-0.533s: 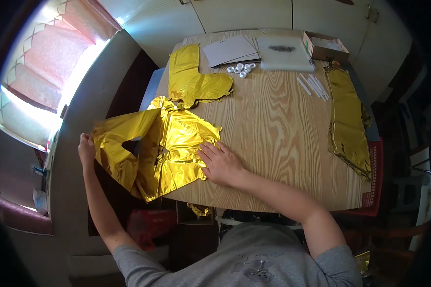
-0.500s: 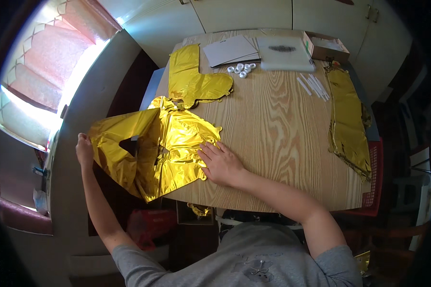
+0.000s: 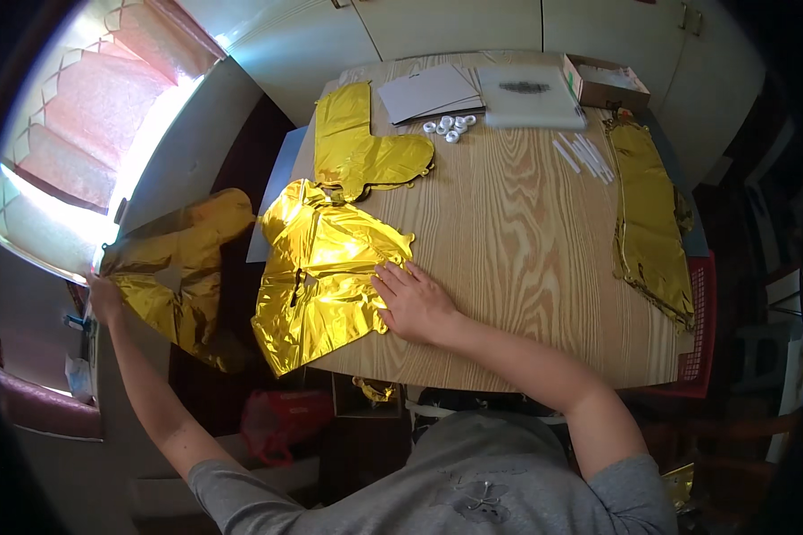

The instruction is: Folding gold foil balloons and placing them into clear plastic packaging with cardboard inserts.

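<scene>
Out past the table's left edge, my left hand [image 3: 106,299] pinches a flat gold foil balloon [image 3: 196,241] by its edge. That balloon hangs apart from the table, with a hole through its middle. My right hand [image 3: 418,303] lies flat, fingers stretched, on the right side of a pile of gold foil balloons [image 3: 339,254] at the table's left front edge. The pile looks creased and shiny; how many layers it has I cannot tell. Just behind it lies another gold foil balloon [image 3: 348,143], shaped with a straight arm and a rounded end.
On the table [image 3: 509,232] are white ribbon rolls [image 3: 452,136], white sticks [image 3: 584,156], grey-white sheets [image 3: 430,94], clear plastic bags [image 3: 531,98] and an open carton [image 3: 607,85]. Folded gold foil [image 3: 649,223] lies right, by a red basket [image 3: 700,330]. A red bag [image 3: 281,423] sits below.
My left hand has moved left and lifted the foil balloon off the pile, out beyond the table edge. My right hand stays pressed on the pile.
</scene>
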The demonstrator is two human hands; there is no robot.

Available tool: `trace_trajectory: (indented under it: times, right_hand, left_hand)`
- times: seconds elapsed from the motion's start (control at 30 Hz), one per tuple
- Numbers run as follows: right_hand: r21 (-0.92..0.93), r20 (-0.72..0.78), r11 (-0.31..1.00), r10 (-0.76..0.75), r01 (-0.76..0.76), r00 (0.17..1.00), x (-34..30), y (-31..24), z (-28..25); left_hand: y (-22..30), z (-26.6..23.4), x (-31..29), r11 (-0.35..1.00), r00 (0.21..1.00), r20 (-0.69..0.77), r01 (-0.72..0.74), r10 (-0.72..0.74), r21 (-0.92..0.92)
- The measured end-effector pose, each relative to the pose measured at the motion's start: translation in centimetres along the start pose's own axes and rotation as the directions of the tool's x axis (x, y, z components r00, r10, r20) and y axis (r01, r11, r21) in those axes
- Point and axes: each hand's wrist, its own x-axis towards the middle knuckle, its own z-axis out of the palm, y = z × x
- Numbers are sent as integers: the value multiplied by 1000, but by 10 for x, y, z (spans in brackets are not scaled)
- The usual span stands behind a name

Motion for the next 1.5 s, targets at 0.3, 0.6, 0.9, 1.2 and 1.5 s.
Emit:
trace_trajectory:
  times: [0.3, 0.6, 0.9, 1.2, 1.5]
  right_hand:
    - [49, 50, 999, -26, 24, 998, 3, -5, -4]
    - [766, -20, 636, -117, 91, 993, -23, -34, -32]
    - [969, 232, 64, 118, -240, 966, -73, -7, -50]
    - [940, 200, 84, 651, -331, 732, -139, 105, -121]
    - [768, 197, 352, 665, -535, 720, -158, 191, -182]
  left_hand:
    - [-11, -61, 9, 920, 935, -27, -352, 353, -169]
    - [200, -151, -228, 519, 557, 287, -318, 779, -793]
    - [323, -130, -317, 202, 441, 387, 410, 810, -890]
    - [380, -72, -375, 135, 123, 165, 224, 979, -965]
    - [334, -28, -437, -173, -236, -31, -611, 971, -773]
